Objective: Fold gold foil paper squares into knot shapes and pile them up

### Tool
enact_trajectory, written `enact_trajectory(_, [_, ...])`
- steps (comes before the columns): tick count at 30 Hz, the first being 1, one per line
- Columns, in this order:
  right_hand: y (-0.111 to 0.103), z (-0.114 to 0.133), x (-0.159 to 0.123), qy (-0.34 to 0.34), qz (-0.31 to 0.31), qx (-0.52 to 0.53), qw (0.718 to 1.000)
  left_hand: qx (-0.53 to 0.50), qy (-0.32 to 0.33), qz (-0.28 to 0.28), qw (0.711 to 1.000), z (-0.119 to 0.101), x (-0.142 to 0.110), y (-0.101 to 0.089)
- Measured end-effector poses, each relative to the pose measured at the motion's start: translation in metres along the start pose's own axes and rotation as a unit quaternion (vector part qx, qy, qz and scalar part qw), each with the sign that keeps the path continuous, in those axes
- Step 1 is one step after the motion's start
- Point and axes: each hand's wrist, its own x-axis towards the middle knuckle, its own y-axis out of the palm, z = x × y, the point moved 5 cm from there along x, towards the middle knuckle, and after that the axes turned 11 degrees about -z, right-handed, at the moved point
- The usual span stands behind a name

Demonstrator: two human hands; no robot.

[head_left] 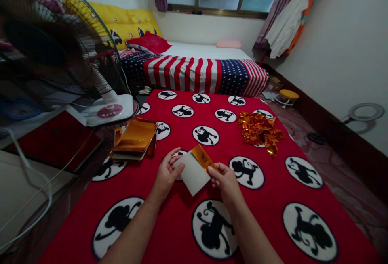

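Observation:
Between my two hands is a sheet of foil paper (194, 175), its pale back facing up and one edge folded over to show shiny gold. My right hand (222, 177) pinches the folded gold edge between thumb and fingers. At the sheet's left corner, my left hand (169, 169) has its thumb and fingers closed on the paper. A stack of gold foil sheets (136, 137) lies to the left on the red cloth. On the right is a heap of folded gold foil pieces (259, 130).
The red cloth (169, 231) with monkey prints covers the surface before me. A fan (110, 108) stands at the left beside a dark red flat case (57, 130). Beyond is a bed with a striped cover (188, 72). A small yellow stool (289, 94) is on the floor at right.

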Motion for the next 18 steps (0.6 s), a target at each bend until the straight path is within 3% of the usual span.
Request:
enact_trajectory(2, [0.0, 0.005, -0.004, -0.044, -0.014, -0.006, 0.999, -0.008, -0.029, 0.008, 1.0, 0.003, -0.004, 0.006])
enact_trajectory(4, [-0.004, 0.019, -0.009, -0.146, -0.055, -0.036, 0.987, -0.022, -0.039, -0.002, 0.999, 0.005, -0.005, 0.009])
enact_trajectory(7, [-0.01, 0.041, -0.024, -0.345, -0.118, -0.1, 0.926, -0.047, -0.029, -0.024, 0.998, 0.007, -0.004, 0.008])
enact_trajectory(10, [-0.009, 0.05, -0.04, -0.477, -0.112, -0.144, 0.86, -0.034, -0.017, -0.022, 0.999, 0.008, -0.002, 0.007])
enact_trajectory(13, [-0.007, 0.047, -0.047, -0.527, -0.103, -0.166, 0.827, -0.007, -0.022, 0.011, 1.0, 0.009, -0.002, 0.011])
enact_trajectory(18, [-0.007, 0.043, -0.047, -0.542, -0.104, -0.176, 0.815, 0.008, -0.006, 0.043, 0.999, 0.003, -0.007, 0.016])
